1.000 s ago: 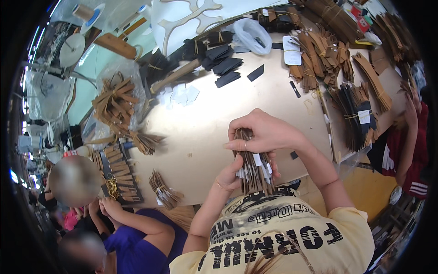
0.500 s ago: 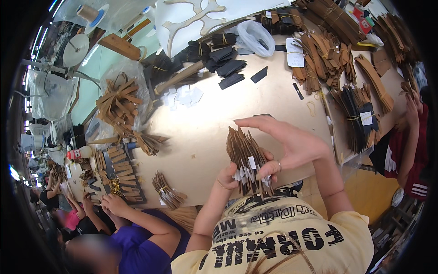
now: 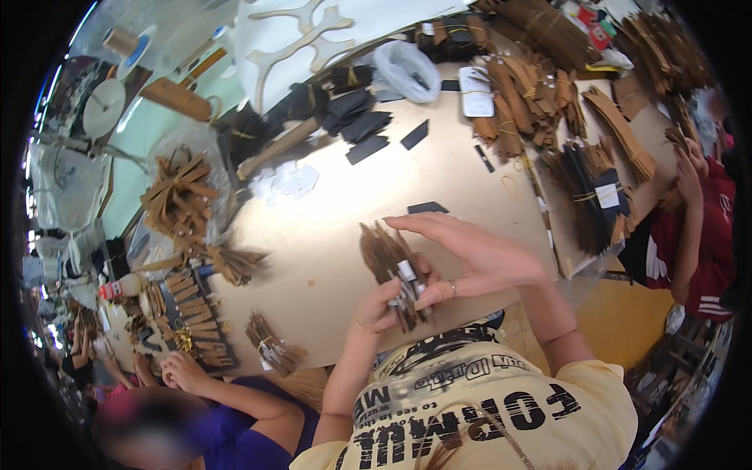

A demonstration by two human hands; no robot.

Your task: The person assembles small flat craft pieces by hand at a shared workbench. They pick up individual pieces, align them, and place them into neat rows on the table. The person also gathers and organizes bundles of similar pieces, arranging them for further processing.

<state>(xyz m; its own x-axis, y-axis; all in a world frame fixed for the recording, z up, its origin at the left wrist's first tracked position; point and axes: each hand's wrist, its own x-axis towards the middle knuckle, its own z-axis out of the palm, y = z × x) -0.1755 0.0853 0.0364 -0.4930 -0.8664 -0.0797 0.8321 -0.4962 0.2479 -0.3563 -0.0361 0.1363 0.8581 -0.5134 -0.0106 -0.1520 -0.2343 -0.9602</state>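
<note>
In front of my chest, above the table edge, I hold a bundle of brown leather strips (image 3: pixel 379 249) upright, with small white tags among its lower ends. My left hand (image 3: pixel 377 306) is closed round the bundle's lower left side, thumb across its front. My right hand (image 3: pixel 493 254) grips from the right; its thumb presses the lower right side near the tags. The right forefinger reaches out straight by the bundle's top, and other fingers are partly hidden behind the strips. Just beyond lies a flat black piece (image 3: pixel 428 207) on the table.
A smaller tagged bundle (image 3: pixel 272 343) lies left on the table (image 3: pixel 329 235). Tied brown strips (image 3: pixel 178 192), white paper pieces (image 3: pixel 286 184) and black pieces (image 3: pixel 366 149) lie farther off. Brown and black bundles (image 3: pixel 587 192) fill the right. A co-worker in purple (image 3: pixel 251 419) sits left; another in red (image 3: pixel 709 235) is right.
Both hands have drawn the bundle narrower, and it looks more compact with its strips less fanned out. The whole view has shifted, so the table's things appear farther left.
</note>
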